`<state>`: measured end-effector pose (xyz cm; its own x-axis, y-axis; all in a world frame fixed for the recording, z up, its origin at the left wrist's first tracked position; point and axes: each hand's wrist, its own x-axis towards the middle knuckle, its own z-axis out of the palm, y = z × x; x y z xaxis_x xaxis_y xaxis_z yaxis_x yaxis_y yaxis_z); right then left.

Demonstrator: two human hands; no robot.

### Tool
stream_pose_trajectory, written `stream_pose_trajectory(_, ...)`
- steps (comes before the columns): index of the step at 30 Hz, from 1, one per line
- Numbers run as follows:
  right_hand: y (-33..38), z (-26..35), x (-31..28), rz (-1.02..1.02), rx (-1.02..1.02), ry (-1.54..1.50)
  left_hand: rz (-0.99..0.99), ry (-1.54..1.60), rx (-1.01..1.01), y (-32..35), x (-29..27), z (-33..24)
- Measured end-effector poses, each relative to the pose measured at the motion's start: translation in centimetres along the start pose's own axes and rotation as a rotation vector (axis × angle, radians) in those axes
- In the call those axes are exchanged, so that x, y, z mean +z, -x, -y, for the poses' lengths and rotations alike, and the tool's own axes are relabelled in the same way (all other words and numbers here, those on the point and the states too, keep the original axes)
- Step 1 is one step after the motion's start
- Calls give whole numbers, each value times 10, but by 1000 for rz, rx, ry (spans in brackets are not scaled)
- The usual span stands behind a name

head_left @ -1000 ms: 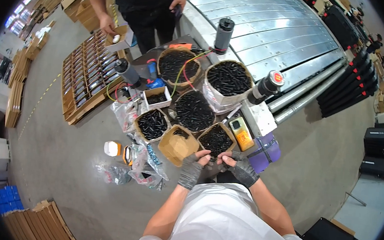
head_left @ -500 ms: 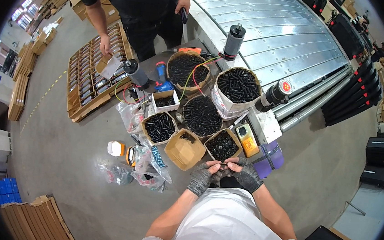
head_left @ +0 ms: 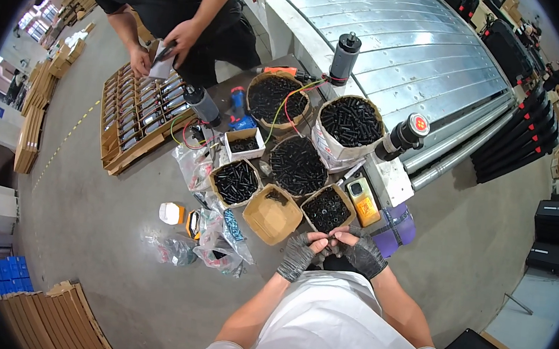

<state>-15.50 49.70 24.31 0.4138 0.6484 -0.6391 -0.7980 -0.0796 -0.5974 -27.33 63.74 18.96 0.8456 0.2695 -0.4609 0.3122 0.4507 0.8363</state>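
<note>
Small dark piece (head_left: 330,237) between knit-gloved hands (head_left: 300,251) (head_left: 360,251)

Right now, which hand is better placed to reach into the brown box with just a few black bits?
Probably the left hand: it is nearer the brown box, while the right hand is farther right, toward the yellow phone. Their fingertips are close together, though.

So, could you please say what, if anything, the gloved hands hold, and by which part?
The left hand and right hand seem to pinch a small dark piece at their fingertips; which end cannot be told.
</note>
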Motion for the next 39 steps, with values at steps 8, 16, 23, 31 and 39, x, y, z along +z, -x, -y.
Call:
stream_pose_trajectory(8,-6,-5,2,-83,-195,125,-3,150,-72,-4,0,-14)
stream_pose_trajectory(16,-3,12,-5,242,-90,-359,-75,213,-8,-8,-26,-11)
stream_pose_trajectory(23,-5,10,-8,80,-129,-107,-126,136,7,-10,-20,-25)
stream_pose_trajectory(31,-4,13,-6,42,-147,-25,-85,291,-15,-12,-6,-31)
stream_pose_trajectory(39,-6,21,4,94,-150,74,-71,229,29,-17,-11,-28)
